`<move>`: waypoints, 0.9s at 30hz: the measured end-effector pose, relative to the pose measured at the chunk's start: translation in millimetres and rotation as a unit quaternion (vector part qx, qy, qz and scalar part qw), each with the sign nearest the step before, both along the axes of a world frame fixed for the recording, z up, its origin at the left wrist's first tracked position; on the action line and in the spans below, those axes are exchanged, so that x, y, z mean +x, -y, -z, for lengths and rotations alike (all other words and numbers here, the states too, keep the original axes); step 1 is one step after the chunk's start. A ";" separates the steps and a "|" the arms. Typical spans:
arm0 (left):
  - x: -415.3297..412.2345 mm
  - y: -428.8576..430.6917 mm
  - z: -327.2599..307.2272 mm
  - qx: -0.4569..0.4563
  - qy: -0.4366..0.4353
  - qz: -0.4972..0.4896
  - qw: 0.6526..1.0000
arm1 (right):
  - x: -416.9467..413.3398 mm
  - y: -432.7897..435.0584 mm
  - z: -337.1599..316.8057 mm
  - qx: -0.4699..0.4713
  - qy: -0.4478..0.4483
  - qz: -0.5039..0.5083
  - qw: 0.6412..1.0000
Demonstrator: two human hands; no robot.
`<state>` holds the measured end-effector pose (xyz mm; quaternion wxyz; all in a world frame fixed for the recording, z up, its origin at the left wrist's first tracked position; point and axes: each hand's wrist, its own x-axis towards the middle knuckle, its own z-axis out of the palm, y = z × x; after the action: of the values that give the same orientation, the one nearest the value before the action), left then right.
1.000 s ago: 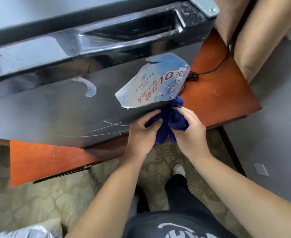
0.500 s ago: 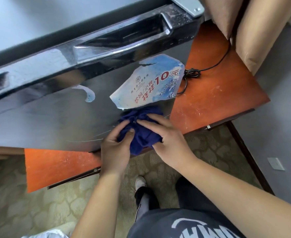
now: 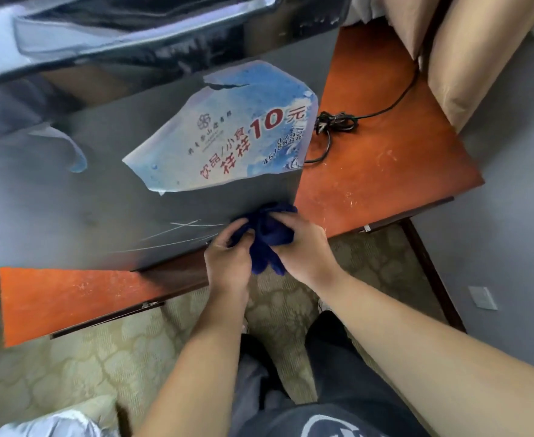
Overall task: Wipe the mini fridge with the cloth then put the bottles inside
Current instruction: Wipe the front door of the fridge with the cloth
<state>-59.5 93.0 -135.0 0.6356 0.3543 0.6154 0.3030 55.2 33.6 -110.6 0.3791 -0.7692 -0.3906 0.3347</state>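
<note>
The black mini fridge [image 3: 70, 200] fills the upper left, its glossy door facing me with a torn blue-and-white sticker [image 3: 227, 137] on it. A bunched dark blue cloth [image 3: 267, 234] is pressed against the door's lower right corner, just below the sticker. My left hand [image 3: 227, 257] grips the cloth from the left and my right hand [image 3: 303, 247] grips it from the right. No bottles are in view.
The fridge stands on an orange-red wooden cabinet top [image 3: 385, 171], where a black power cord [image 3: 338, 123] lies coiled. Tan curtains [image 3: 467, 58] hang at the upper right. Patterned carpet [image 3: 101, 357] and my legs are below; a grey wall with a white socket [image 3: 483, 298] is at right.
Both hands and the cloth slid left along the door's lower part half a second ago, then back right to the lower right corner now. The view has shifted with my head.
</note>
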 end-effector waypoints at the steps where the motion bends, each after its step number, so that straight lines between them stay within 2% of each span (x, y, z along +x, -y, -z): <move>1: -13.2 -0.3 -4.3 0.009 -0.003 -0.029 1.000 | -14.6 -3.2 -2.4 0.028 -0.022 -0.009 0.999; 4: -50.4 1.5 -31.7 0.039 0.025 -0.097 0.994 | -53.6 -9.5 -19.3 0.079 -0.066 -0.024 0.994; 8: -89.4 -1.9 -79.1 0.085 0.039 -0.156 0.983 | -76.7 -12.1 -62.2 0.119 -0.074 -0.075 0.987; 10: -101.5 -6.8 -95.6 0.097 0.051 -0.159 0.981 | -80.1 -13.1 -78.2 0.149 -0.085 -0.090 0.981; 12: -109.3 -13.8 -102.4 0.094 0.059 -0.149 0.983 | -85.0 -15.2 -87.3 0.162 -0.123 -0.059 0.977; 15: -121.5 -24.7 -92.3 0.056 0.039 -0.122 0.990 | -97.5 -21.9 -94.4 0.121 -0.204 0.003 0.971; 17: -126.8 -26.9 -79.4 -0.010 0.048 -0.093 0.994 | -110.1 -30.1 -92.6 0.073 -0.246 0.032 0.966; 19: -126.3 -24.8 -73.2 -0.094 0.080 -0.095 0.988 | -124.5 -37.2 -84.4 0.044 -0.245 0.072 0.966; 21: -140.0 -19.7 -63.4 -0.100 0.169 -0.087 0.977 | -139.5 -42.6 -79.0 0.027 -0.234 0.099 0.967; 24: -145.0 -23.8 -86.9 -0.175 0.272 -0.070 0.944 | -159.0 -46.6 -86.7 -0.005 -0.223 0.094 0.970; 27: -168.6 -24.4 -117.0 -0.128 0.284 -0.061 0.948 | -176.6 -42.5 -110.0 -0.001 -0.210 0.030 0.977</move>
<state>-228.1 117.4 -18.0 0.8045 0.1313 0.4631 0.3479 -121.4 76.1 -0.6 0.4621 -0.6936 -0.2788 0.4772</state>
